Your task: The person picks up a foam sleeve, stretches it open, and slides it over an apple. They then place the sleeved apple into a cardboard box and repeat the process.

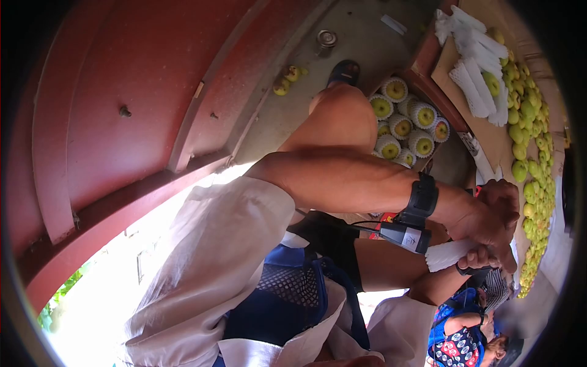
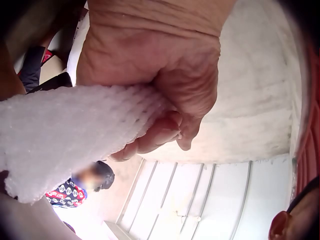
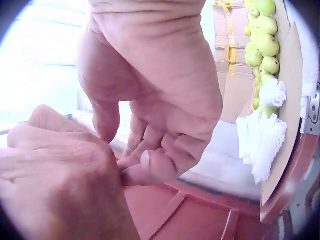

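Note:
A white foam fruit net (image 1: 449, 254) sticks out of my left hand (image 1: 483, 223), whose fingers curl round one end of it. In the left wrist view the foam net (image 2: 75, 135) lies flattened below the palm, its free end towards the left. My right hand (image 3: 155, 85) is beside the left one, palm showing and fingers bent inward, with nothing visible in the palm. The left hand (image 3: 60, 175) overlaps its fingertips in the right wrist view, so I cannot tell whether they pinch anything. In the head view the left hand partly hides the right.
Netted apples (image 1: 403, 122) stand stacked by my leg. Loose green fruit (image 1: 529, 159) covers the cardboard beyond my hands, with spare foam nets (image 1: 474, 73) at its near end. Two yellowish fruits (image 1: 286, 81) lie on the floor near a red panel (image 1: 134, 79). Another person (image 1: 468, 333) is at lower right.

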The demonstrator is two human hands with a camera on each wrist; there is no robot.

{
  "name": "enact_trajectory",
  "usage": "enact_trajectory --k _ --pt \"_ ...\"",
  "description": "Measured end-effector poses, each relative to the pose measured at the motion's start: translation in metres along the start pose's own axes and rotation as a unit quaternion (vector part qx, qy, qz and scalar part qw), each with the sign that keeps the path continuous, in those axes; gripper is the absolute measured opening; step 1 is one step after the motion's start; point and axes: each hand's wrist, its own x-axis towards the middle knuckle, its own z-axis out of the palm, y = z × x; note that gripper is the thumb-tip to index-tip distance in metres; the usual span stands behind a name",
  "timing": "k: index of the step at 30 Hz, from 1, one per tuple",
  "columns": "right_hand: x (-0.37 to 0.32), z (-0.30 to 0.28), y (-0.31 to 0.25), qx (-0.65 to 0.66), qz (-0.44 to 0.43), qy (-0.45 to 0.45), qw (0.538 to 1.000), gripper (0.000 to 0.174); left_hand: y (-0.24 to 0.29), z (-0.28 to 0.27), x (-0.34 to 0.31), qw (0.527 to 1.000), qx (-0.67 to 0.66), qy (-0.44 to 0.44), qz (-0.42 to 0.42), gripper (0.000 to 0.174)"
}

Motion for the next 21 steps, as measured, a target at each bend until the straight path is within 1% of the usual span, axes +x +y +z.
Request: enact_trajectory --k 4,10,21 --pt "0.0011 0.002 -0.0004 0.005 -0.011 0.001 1.0 0.041 0.0055 -0.0017 -0.0014 0.999 0.02 -0.045 -0.024 0.043" --pt "0.0019 0.0053 -0.004 0.01 -0.019 -0.001 1.0 0.044 0.0006 0.0038 -0.0014 1.0 0.016 0.009 -0.017 0.044" --pt "0.0072 -0.0025 -0.0061 0.009 -0.013 -0.006 1.0 0.043 0.0008 0.0029 -0.0031 1.0 -0.011 0.016 0.011 0.043"
